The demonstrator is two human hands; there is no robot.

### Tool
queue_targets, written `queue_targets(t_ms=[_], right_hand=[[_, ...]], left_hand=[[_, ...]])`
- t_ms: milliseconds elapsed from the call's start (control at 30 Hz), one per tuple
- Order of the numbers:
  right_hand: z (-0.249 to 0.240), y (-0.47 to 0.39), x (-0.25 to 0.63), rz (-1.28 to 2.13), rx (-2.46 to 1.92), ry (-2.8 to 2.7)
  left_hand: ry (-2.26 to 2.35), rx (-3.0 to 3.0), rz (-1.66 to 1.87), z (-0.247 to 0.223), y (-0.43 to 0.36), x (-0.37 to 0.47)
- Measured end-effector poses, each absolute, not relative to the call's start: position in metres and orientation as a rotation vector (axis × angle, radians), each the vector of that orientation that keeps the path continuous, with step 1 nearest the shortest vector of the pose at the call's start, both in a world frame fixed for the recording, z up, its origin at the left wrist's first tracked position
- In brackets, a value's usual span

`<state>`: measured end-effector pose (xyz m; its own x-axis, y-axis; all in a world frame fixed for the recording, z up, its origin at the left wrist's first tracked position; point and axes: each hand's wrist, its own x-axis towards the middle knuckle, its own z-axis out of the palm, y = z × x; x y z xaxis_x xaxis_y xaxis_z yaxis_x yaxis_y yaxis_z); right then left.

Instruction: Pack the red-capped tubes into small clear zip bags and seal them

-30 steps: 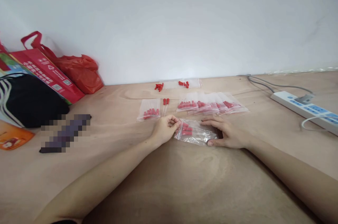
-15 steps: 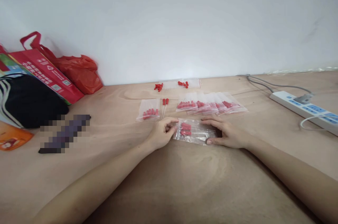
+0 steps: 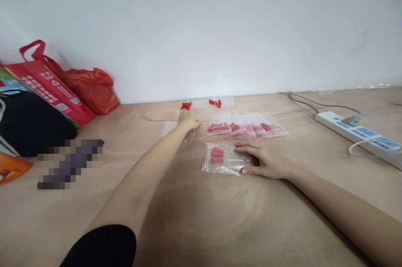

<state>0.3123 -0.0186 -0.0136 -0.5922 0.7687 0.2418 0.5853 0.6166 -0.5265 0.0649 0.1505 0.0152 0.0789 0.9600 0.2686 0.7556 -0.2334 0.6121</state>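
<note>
My left hand (image 3: 188, 120) is stretched toward the back of the table, just in front of a pile of loose red-tipped pieces (image 3: 186, 106); its fingers are small and partly hidden. My right hand (image 3: 262, 160) rests with fingers apart at the right end of a clear zip bag (image 3: 228, 168), which holds red-capped clear droppers (image 3: 217, 154). Part of another filled bag (image 3: 170, 128) shows behind my left wrist. Several filled bags overlap in a row (image 3: 246, 126) behind my right hand.
A clear bag with red pieces (image 3: 219, 103) lies by the wall. At the left are a red shopping bag (image 3: 47, 86), a red plastic bag (image 3: 94, 89), a black bag (image 3: 34, 122) and a blurred dark object (image 3: 73, 164). A white power strip (image 3: 361, 133) with cables lies at the right.
My left hand has let go of the clear bag's left end and moved back and left to the loose red pieces. My right hand stays at the bag.
</note>
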Motion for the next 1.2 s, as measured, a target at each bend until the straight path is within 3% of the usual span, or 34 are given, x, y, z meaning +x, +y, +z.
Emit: queue_targets(t_ms=[200, 400, 700, 1200], right_hand=[[-0.015, -0.018, 0.311, 0.553, -1.053, -2.396], [-0.016, -0.017, 0.311, 0.587, -1.046, -2.357], [-0.018, -0.015, 0.314, 0.578, -1.081, -2.379], [-0.015, -0.017, 0.311, 0.566, -1.075, -2.367]], left_hand=[[1.762, 2.032, 0.845, 0.030, 0.147, 0.067], [1.299, 1.558, 1.319, 0.043, 0.080, 0.036], [1.112, 1.400, 1.581, 0.010, 0.020, 0.027], [1.090, 1.189, 1.383, -0.004, 0.014, 0.031]])
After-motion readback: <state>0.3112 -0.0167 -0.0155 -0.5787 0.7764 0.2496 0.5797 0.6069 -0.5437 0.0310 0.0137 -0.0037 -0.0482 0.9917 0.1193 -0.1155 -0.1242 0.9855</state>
